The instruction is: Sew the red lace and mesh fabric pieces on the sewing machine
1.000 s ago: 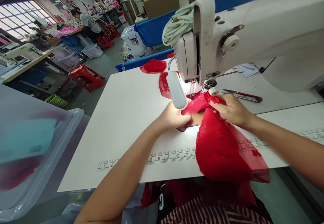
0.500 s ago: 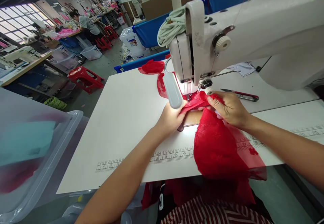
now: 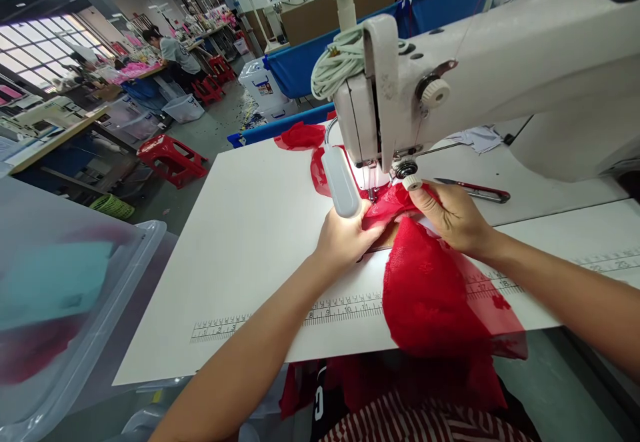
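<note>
Red lace fabric (image 3: 433, 295) runs from under the needle of a white sewing machine (image 3: 480, 75) down over the table's front edge. My left hand (image 3: 345, 235) is closed on the fabric just left of the presser foot (image 3: 371, 194), thumb on top. On the right, my right hand (image 3: 450, 219) pinches a gathered part of the same fabric between thumb and fingers. Some of the left fingers are hidden beneath the cloth. A pale grey lamp head (image 3: 341, 182) hangs right above my left hand. More red fabric (image 3: 300, 137) lies behind the needle.
A red-handled snipper or cutter (image 3: 480, 191) lies right of my right hand. The white table (image 3: 240, 229) has a printed ruler (image 3: 330, 310) near its front edge. A clear plastic bin (image 3: 135, 282) stands at the left. A red stool (image 3: 173, 160) and a seated person (image 3: 175, 55) are farther back.
My left hand has shifted slightly right and forward along the fabric, nearer the presser foot. The fabric between the hands lies bunched differently. My right hand has barely moved.
</note>
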The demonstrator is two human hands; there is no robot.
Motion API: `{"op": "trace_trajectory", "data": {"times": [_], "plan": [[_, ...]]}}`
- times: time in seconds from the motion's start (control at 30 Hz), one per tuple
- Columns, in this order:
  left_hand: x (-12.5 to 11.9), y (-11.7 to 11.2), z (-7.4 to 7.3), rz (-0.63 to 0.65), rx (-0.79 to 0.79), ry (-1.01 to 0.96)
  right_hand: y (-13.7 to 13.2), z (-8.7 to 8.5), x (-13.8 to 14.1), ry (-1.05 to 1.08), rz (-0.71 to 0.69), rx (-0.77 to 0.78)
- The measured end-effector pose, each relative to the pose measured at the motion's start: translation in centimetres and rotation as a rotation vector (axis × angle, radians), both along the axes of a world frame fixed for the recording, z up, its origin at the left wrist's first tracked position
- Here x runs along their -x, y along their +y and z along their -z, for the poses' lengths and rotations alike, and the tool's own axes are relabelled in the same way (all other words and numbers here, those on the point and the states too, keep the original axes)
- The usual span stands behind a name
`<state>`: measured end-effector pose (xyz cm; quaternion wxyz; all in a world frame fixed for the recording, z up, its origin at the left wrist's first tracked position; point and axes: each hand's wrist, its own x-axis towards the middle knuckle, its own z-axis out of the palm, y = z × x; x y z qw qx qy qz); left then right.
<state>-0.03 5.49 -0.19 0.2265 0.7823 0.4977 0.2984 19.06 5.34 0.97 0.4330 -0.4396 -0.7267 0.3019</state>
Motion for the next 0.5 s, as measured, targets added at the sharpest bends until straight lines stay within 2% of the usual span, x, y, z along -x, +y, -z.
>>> {"op": "trace_trajectory", "data": {"times": [0.17, 0.3, 0.4, 0.5], "plan": [[1.1, -0.1, 0.5, 0.161, -0.244, 0.159, 0.3, 0.6, -0.3, -0.037, -0.059, -0.191], [1.7, -0.4, 0.8, 0.217, -0.442, 0.360, 0.4, 1.0, -1.0, -0.203, -0.193, -0.416], [1.6, -0.7, 1.2, 0.222, -0.605, 0.460, 0.5, 1.5, -1.6, -0.325, -0.320, -0.431], [1.2, -1.1, 1.4, 0.215, -0.698, 0.516, 0.5, 1.9, -2.0, -0.387, -0.349, -0.447]]}}
